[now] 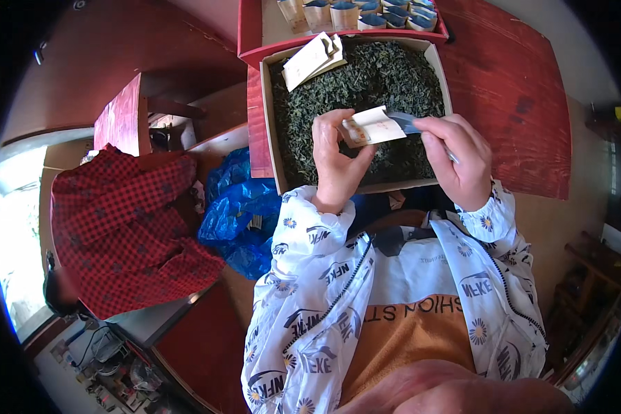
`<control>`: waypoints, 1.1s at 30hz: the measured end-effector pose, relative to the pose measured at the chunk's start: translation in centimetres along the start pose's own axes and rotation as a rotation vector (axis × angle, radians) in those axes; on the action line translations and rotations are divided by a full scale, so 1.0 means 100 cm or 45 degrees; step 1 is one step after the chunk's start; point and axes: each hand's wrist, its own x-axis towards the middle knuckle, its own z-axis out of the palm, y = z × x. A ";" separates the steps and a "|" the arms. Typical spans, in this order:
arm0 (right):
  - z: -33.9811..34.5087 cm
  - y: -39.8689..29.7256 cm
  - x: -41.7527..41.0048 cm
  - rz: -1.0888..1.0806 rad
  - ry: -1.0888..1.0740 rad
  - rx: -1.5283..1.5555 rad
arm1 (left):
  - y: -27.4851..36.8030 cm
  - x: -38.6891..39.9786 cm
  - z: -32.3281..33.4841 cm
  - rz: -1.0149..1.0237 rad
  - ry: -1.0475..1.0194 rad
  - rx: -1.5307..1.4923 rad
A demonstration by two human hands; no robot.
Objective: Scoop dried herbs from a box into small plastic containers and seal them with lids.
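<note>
My left hand (336, 158) holds a cream paper packet (375, 127) between thumb and fingers, above a shallow box (266, 119) of dried green leaves (310, 111). My right hand (458, 155) grips a thin, greyish tool (453, 155) whose handle end shows below the fingers. A bluish, semi-transparent piece (406, 123) lies between the right fingertips and the packet's mouth; whether it is the tool's blade or the packet's lining I cannot tell. Several flat cream packets (306, 61) rest in a stack on the leaves at the box's far left corner.
Beyond the leaf box, a red-edged tray (249, 31) holds several upright packets with blue insides (344, 15). Red wooden table (507, 103) extends to the right. Blue plastic bag (238, 207) hangs or lies at the left, beside a person in a red-and-black checked garment (129, 227).
</note>
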 end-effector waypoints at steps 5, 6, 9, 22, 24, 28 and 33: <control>0.023 0.019 -0.006 0.559 -0.146 0.557 | 0.001 -0.002 -0.004 0.156 -0.115 0.116; 0.027 0.027 -0.007 0.764 -0.147 0.781 | 0.000 -0.001 -0.003 0.185 -0.154 0.096; 0.031 0.036 -0.008 1.001 -0.127 1.049 | 0.004 0.003 -0.003 0.246 -0.173 0.084; 0.040 0.033 -0.010 0.909 -0.104 0.868 | 0.001 -0.001 -0.001 0.286 -0.214 0.085; 0.034 0.044 -0.015 0.968 -0.179 1.003 | 0.003 -0.002 -0.004 0.225 -0.265 0.072; 0.031 0.045 -0.015 1.006 -0.142 1.076 | 0.011 0.000 -0.004 0.347 -0.156 0.381; 0.035 0.040 -0.016 1.062 -0.144 1.085 | 0.022 -0.004 -0.010 0.328 -0.148 0.546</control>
